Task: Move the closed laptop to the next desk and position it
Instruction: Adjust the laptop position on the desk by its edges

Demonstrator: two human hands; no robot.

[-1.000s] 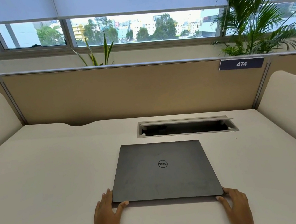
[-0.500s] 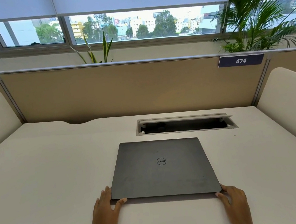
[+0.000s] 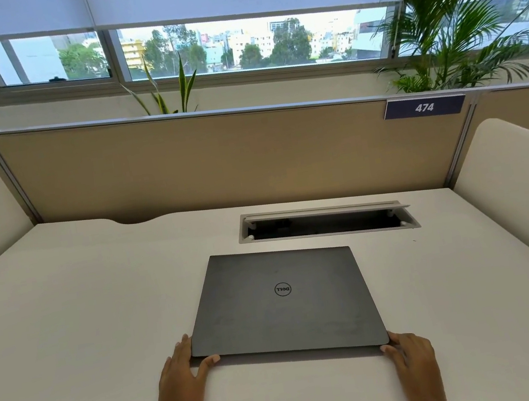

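Note:
A closed dark grey laptop (image 3: 284,304) with a round logo lies on the cream desk (image 3: 79,333), its near edge slightly raised over a shadow. My left hand (image 3: 179,383) grips the near left corner, fingers along the side and thumb on the front edge. The near right corner is held by my right hand (image 3: 415,362), whose fingertips touch the edge.
An open cable tray slot (image 3: 327,223) sits in the desk just behind the laptop. A tan partition (image 3: 215,163) with a "474" label (image 3: 424,107) closes the back. Cream side dividers (image 3: 526,179) stand left and right. Plants stand behind the partition.
Both hands stay at the laptop's near corners. The laptop and hands sit slightly higher in the view than one second ago; nothing else has visibly moved.

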